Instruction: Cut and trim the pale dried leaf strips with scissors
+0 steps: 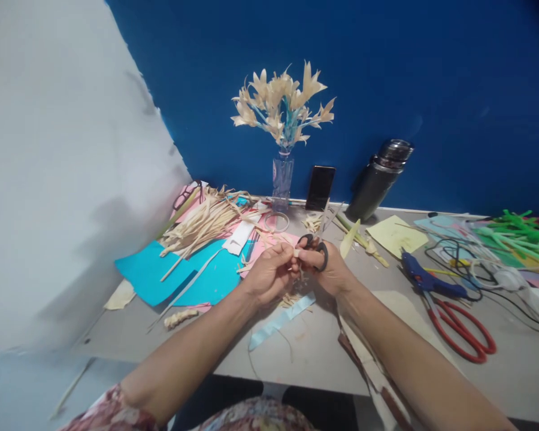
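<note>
Two hands meet above the worktop [314, 362]: the fingers of the left hand [269, 274] and right hand [330, 270] are pinched on a small pale piece [296, 253], which sits between their tips. Black-handled scissors [326, 256] ride on the right hand, blades parted and pointing away — a careless wrist turn could snag something nearby. The piece looks slight — a loosened pinch might lose it among the pale scraps [289, 300] below.
</note>
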Tool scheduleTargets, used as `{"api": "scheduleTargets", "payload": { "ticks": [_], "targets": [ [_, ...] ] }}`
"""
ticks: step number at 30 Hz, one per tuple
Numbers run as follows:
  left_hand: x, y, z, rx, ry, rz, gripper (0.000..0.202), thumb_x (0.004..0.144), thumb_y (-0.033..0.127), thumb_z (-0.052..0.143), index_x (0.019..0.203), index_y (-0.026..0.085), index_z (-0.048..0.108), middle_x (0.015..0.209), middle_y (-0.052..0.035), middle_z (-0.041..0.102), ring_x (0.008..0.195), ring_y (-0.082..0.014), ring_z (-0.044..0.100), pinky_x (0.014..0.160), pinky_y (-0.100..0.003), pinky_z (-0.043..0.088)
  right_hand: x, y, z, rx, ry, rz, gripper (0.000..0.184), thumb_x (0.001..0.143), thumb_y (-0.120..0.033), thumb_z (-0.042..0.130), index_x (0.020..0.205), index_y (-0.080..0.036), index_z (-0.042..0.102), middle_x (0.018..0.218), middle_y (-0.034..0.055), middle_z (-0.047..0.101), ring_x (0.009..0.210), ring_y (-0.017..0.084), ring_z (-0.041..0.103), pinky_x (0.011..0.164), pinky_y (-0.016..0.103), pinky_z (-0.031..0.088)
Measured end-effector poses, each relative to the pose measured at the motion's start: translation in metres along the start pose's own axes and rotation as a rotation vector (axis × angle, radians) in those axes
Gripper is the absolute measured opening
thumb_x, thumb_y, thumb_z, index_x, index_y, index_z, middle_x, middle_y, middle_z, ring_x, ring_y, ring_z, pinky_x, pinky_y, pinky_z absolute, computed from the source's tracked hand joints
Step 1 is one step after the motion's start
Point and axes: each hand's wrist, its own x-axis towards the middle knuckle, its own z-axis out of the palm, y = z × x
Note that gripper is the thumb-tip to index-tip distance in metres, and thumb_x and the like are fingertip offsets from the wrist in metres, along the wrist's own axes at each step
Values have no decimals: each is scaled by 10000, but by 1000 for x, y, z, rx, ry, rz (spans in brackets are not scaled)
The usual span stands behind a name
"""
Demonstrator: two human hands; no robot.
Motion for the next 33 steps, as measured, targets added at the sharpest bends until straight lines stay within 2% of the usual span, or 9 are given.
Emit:
{"api": "scheduleTargets", "payload": {
  "ticks": [4,9,13,16,20,22,25,29,33],
  "targets": [
    [-1,-4,1,-25,20,-26,261,722,232,800,690,124,564,648,-15,568,582,-82,536,584,-189,461,1,-2,-3,-5,-28,49,304,620,-284,827,796,-185,601,665,-10,605,578,136,569,553,249,450],
    [1,-1,0,-146,28,-57,224,757,209,768,723,138,558,664,-11,565,613,-86,544,605,-195,470,0,-7,-6,40,-53,16,287,653,-331,803,779,-186,590,558,-69,437,462,70,352,460,206,332],
    [0,2,0,-98,17,-27,260,728,225,795,703,136,551,656,-8,564,599,-85,533,582,-190,461,-1,-3,2,2,-5,-40,376,631,-375,831,869,-190,608,624,-37,543,528,107,498,499,221,400],
    [-1,0,2,-35,38,-33,269,707,243,816,697,121,575,638,-11,568,576,-73,523,574,-173,453,-1,0,6,-33,39,-9,350,625,-314,838,849,-187,600,648,-14,611,572,140,589,526,233,437],
    [-2,-4,3,-65,3,-52,249,702,214,815,696,115,586,629,-16,567,576,-77,527,583,-179,455,0,-3,-1,4,-41,43,294,637,-279,818,805,-178,599,629,-11,608,538,134,575,517,238,436],
    [-1,-4,1,-137,3,-65,225,727,200,792,714,124,581,640,-12,559,588,-81,531,589,-186,460,0,-6,-4,64,-76,55,270,655,-280,804,797,-180,598,602,-39,548,487,91,492,480,212,396],
    [0,0,0,-202,30,-67,210,752,194,770,725,133,570,657,-9,556,608,-85,535,588,-189,460,0,-7,-4,113,-58,16,279,670,-300,809,806,-179,597,593,-68,467,455,48,362,450,181,348],
    [0,0,0,-107,44,-49,248,736,230,786,690,127,566,625,-10,553,576,-87,518,577,-200,457,0,1,2,58,3,-34,353,653,-354,835,860,-178,611,650,-34,564,529,89,501,497,205,413],
    [-1,-4,0,-15,41,-36,258,716,241,804,671,108,588,604,-14,557,544,-73,504,567,-189,447,1,2,0,2,-37,24,278,663,-262,822,812,-162,609,643,3,618,565,132,580,524,227,440]
  ]
}}
